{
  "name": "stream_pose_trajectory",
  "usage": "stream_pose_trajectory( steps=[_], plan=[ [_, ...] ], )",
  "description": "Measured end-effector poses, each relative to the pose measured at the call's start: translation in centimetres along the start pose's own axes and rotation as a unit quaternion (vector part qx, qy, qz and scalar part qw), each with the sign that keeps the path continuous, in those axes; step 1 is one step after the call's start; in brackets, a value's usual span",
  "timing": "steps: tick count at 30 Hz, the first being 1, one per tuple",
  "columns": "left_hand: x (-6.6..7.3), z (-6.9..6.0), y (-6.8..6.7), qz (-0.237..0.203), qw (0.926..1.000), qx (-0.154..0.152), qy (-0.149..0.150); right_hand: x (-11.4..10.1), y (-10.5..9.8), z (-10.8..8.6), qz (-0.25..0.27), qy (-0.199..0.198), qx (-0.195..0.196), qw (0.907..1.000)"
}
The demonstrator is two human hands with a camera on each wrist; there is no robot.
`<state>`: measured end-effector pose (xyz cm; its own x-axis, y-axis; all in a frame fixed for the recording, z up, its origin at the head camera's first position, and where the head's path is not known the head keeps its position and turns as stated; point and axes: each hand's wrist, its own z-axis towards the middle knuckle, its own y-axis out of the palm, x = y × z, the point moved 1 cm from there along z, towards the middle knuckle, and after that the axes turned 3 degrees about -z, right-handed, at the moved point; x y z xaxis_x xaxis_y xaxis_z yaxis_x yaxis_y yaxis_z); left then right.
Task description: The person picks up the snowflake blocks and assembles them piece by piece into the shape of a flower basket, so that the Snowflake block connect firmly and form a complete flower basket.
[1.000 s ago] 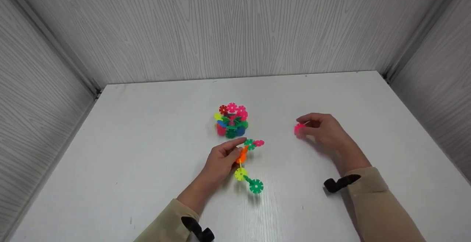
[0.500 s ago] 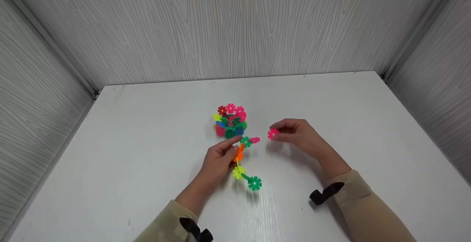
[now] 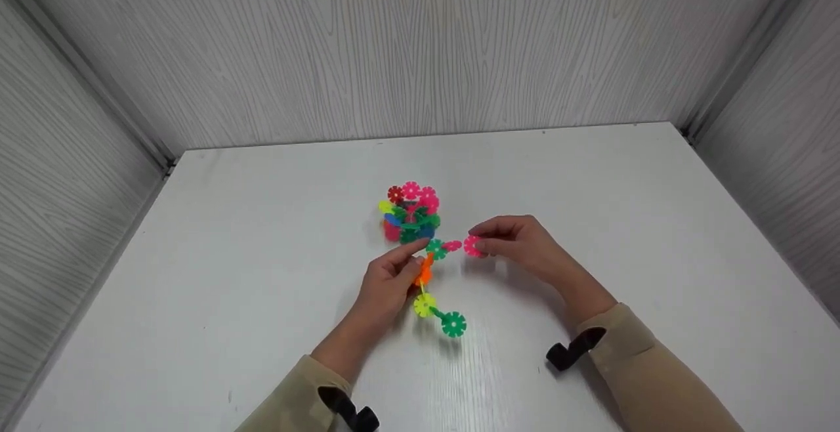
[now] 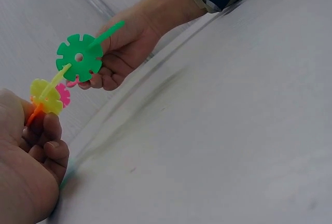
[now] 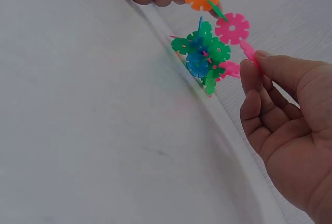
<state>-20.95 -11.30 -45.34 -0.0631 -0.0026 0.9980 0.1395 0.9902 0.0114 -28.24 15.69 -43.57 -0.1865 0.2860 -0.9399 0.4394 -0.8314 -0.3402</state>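
My left hand pinches a chain of slotted plastic snowflake discs by its orange disc. Toward me the chain runs through a yellow disc to a green disc. Its far end has another green disc and a pink disc. Between thumb and index finger, my right hand holds a second pink disc. In the right wrist view, this held disc is edge-on against the chain's pink disc; whether their slots are joined I cannot tell.
Just beyond my left fingertips stands a multicoloured cluster of joined snowflake discs on the white table. Pale wood-grain panels rise at the back and both sides. Each sleeve cuff carries a black wrist device.
My right hand has carried the pink disc leftward, from well apart to the chain's pink end. My left hand has kept its hold on the chain, nearly still.
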Motion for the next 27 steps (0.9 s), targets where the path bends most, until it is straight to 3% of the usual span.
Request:
stream_pose_trajectory(
  steps=[11, 22, 25, 27],
  plan=[
    [0.3, -0.2, -0.1, 0.025, 0.999, -0.03, 0.021, -0.7, 0.7, 0.1, -0.02, -0.011, -0.02, 0.9996],
    [0.2, -0.3, 0.0, 0.066, 0.9968, -0.039, 0.025, -0.7, 1.1, 0.0, -0.043, -0.013, -0.031, 0.9985],
    [0.0, -0.1, -0.1, 0.063, 0.9968, -0.028, 0.04, -0.4, 1.2, 0.0, -0.048, -0.012, -0.039, 0.998],
    [-0.1, 0.1, -0.2, 0.059, 0.9967, -0.004, 0.055, -0.3, 1.4, 0.0, -0.042, -0.009, -0.044, 0.9981]
  ],
)
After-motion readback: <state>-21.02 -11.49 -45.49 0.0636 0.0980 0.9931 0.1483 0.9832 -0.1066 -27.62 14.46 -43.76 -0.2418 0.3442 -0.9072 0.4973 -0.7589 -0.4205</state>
